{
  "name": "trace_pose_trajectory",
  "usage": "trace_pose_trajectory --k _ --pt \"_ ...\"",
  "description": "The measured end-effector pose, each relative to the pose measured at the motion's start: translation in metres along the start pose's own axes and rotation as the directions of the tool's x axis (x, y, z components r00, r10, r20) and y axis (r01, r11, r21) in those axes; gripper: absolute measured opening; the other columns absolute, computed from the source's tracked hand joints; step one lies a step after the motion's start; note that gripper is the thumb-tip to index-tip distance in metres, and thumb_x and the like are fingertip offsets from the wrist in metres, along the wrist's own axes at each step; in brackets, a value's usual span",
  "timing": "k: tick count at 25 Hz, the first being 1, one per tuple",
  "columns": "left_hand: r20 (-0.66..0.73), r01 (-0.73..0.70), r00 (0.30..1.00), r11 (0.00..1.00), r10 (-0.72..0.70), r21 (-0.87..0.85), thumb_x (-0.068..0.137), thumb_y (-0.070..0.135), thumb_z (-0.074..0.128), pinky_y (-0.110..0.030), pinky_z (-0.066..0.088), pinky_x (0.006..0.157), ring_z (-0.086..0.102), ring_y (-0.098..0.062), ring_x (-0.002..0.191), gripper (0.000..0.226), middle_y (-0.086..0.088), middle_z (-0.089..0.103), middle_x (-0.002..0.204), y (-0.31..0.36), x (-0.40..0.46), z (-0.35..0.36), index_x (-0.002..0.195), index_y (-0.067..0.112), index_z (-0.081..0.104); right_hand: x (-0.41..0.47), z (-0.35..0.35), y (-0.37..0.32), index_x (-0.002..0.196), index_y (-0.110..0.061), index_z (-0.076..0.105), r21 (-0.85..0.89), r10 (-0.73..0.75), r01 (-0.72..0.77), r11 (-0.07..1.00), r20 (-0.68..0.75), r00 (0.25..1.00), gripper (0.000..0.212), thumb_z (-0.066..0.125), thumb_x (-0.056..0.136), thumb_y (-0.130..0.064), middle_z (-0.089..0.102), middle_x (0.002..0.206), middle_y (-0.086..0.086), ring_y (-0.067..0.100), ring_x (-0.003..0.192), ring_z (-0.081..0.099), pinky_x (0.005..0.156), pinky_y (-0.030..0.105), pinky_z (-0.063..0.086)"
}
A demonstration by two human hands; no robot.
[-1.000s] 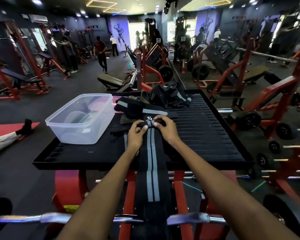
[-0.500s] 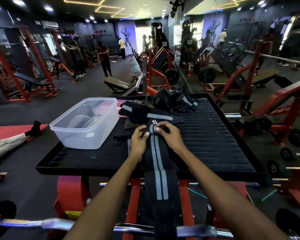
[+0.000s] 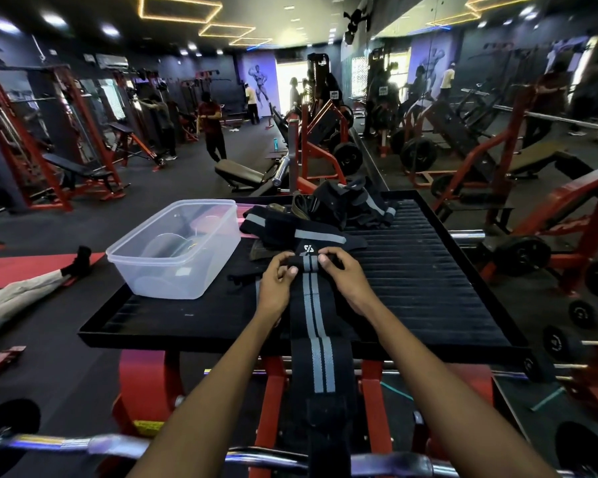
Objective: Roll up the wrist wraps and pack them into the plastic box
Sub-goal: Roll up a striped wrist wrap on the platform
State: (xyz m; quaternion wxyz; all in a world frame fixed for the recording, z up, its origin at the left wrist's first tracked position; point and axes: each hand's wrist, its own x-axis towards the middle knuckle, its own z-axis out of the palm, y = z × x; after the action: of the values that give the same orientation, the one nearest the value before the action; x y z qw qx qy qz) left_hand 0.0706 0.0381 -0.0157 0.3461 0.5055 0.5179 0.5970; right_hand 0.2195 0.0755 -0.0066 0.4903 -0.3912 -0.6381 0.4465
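Ribbed black platform (image 3: pixel 428 270) w/ raised rim, clear rectangular plastic box (image 3: pixel 176 250) at 10 o'clock, nothing clearly inside, woven black wrist wrap (image 3: pixel 313 322) w/ twin grey stripes, long axis 12–6, near end hanging off edge, left hand (image 3: pixel 277 281) & right hand (image 3: pixel 342 274) pinching its rolled far end.

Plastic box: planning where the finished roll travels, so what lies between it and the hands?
In the head view, only bare black ribbed platform separates the plastic box from the left hand; both hands pinch the wrap's rolled end.
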Motion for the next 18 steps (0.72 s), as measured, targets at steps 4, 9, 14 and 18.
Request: trace_pose_trajectory --k 4,9,14,18 --pt "0.034 0.025 0.999 0.999 -0.026 0.031 0.095 0.007 0.048 -0.007 0.048 0.072 0.058 -0.006 0.091 0.026 0.003 0.061 0.095 0.0020 -0.0023 0.0044 0.120 0.013 0.049 -0.0002 -0.0033 0.0012 0.106 -0.006 0.065 -0.033 -0.028 0.027 0.999 -0.043 0.999 0.022 0.065 0.084 -0.008 0.063 0.101 -0.003 0.004 0.092 0.056 0.079 0.004 0.042" --pt "-0.029 0.044 0.999 0.991 -0.041 0.124 0.094 0.012 0.052 -0.004 0.046 0.072 0.055 -0.011 0.098 0.028 -0.007 0.060 0.113 -0.0044 0.0015 0.0049 0.120 0.003 0.050 -0.0052 -0.0011 -0.0018 0.103 -0.010 0.066 -0.065 -0.087 0.088 0.994 0.013 0.996 0.021 0.068 0.082 -0.010 0.064 0.100 -0.009 -0.004 0.092 0.056 0.080 0.001 0.039" --pt "-0.029 0.031 0.999 0.992 -0.027 0.123 0.091 0.006 0.056 -0.008 0.048 0.075 0.059 -0.011 0.101 0.031 -0.004 0.059 0.113 0.0006 -0.0010 0.0052 0.122 0.007 0.051 -0.0020 -0.0003 0.0055 0.110 -0.010 0.065 -0.127 0.035 -0.035 0.991 -0.004 0.999 0.023 0.061 0.089 -0.021 0.064 0.107 -0.001 0.007 0.100 0.054 0.081 0.016 0.037" --pt "0.004 0.101 0.995 0.993 -0.101 0.068 0.095 0.022 0.050 -0.009 0.049 0.069 0.062 -0.011 0.094 0.030 0.004 0.063 0.096 0.0011 -0.0033 0.0078 0.121 0.005 0.053 -0.0007 -0.0028 0.0042 0.105 -0.009 0.066 -0.078 -0.006 -0.001 0.997 -0.088 0.996 0.020 0.064 0.086 -0.011 0.065 0.103 -0.002 0.010 0.100 0.057 0.082 0.013 0.040"
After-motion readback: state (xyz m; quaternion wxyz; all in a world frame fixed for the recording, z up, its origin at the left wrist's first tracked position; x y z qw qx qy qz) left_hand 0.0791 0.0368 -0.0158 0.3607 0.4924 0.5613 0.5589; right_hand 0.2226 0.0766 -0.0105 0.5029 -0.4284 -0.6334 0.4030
